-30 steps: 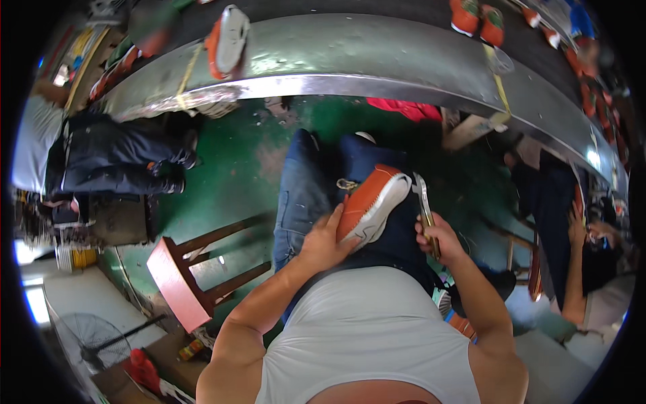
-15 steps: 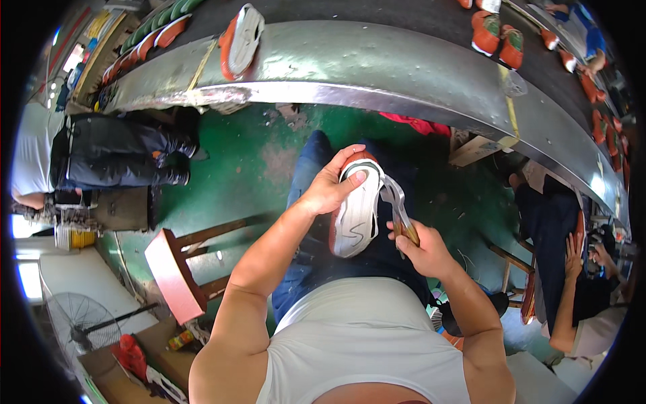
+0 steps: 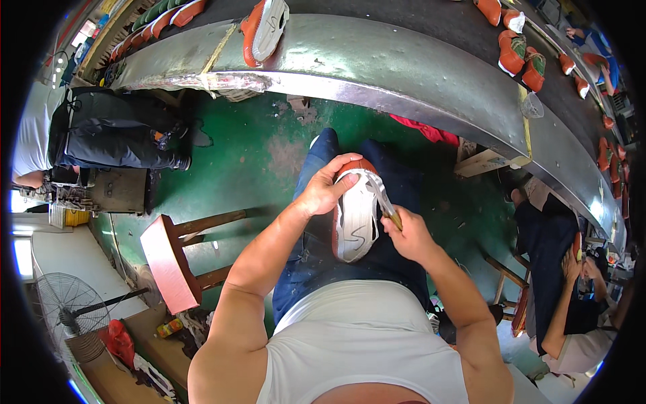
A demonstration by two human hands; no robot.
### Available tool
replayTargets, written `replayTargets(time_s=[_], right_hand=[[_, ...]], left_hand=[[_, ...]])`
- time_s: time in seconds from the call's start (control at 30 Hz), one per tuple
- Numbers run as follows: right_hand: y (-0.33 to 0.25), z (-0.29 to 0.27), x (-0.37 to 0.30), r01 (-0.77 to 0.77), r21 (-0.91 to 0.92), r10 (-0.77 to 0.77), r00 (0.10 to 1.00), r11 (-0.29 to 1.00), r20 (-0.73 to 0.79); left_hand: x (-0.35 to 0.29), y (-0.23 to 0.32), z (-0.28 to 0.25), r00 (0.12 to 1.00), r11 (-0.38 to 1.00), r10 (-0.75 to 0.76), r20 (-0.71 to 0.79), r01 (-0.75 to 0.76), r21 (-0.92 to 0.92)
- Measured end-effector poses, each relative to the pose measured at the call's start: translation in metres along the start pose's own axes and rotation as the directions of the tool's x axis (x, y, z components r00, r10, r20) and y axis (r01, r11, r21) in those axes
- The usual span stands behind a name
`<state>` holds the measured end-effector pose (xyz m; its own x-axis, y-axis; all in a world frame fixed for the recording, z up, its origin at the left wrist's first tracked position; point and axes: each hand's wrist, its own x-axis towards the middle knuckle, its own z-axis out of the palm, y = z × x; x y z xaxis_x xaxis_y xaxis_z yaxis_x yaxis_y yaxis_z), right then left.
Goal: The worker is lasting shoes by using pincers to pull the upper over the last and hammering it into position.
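Observation:
Over my lap, an orange-red shoe (image 3: 359, 219) lies bottom up, its white underside showing a dark squiggle. My left hand (image 3: 326, 190) is closed round its far end, thumb pressed on the white underside and fingers over the orange-red edge. My right hand (image 3: 408, 234) grips metal pincers (image 3: 381, 194) by their yellowish-brown handle. The tool's silver jaws rest against the right edge of the shoe's far end. What the jaws hold there is too small to make out.
Ahead runs a metal-edged conveyor (image 3: 377, 57) carrying an orange-and-white shoe (image 3: 266, 32) and several others. A pink-topped stool (image 3: 168, 264) stands at left, near a fan (image 3: 70, 313). People sit on both sides; a co-worker's hand (image 3: 572, 264) shows at right. A red cloth (image 3: 425, 128) hangs under the conveyor.
The pincers have swung up and inward onto the shoe's far right edge, my right hand rising slightly. The view has shifted a little, and the shoe on the conveyor appears farther right.

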<state>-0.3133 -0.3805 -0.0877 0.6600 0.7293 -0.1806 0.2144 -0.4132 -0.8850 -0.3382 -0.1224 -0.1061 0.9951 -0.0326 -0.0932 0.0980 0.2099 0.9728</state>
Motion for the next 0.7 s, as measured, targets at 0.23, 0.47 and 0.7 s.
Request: replayTargets(time_s=[0.23,0.47,0.7], right_hand=[[-0.047,0.0,-0.02,-0.096,-0.315,0.067,0.992,0.944,-0.104],[-0.066,-0.038,-0.017,-0.316,0.139,0.28,0.932,0.939,0.228],[-0.052,-0.036,0.013,-0.355,0.055,0.349,0.932,0.933,0.098]], left_hand=[[-0.005,0.009,0.007,0.997,1.0,0.008,-0.079,-0.007,0.01],[0.003,0.007,0.007,0.993,0.999,-0.009,-0.118,0.013,0.035],[0.0,0.011,0.008,0.998,0.994,-0.058,-0.011,0.059,0.093]])
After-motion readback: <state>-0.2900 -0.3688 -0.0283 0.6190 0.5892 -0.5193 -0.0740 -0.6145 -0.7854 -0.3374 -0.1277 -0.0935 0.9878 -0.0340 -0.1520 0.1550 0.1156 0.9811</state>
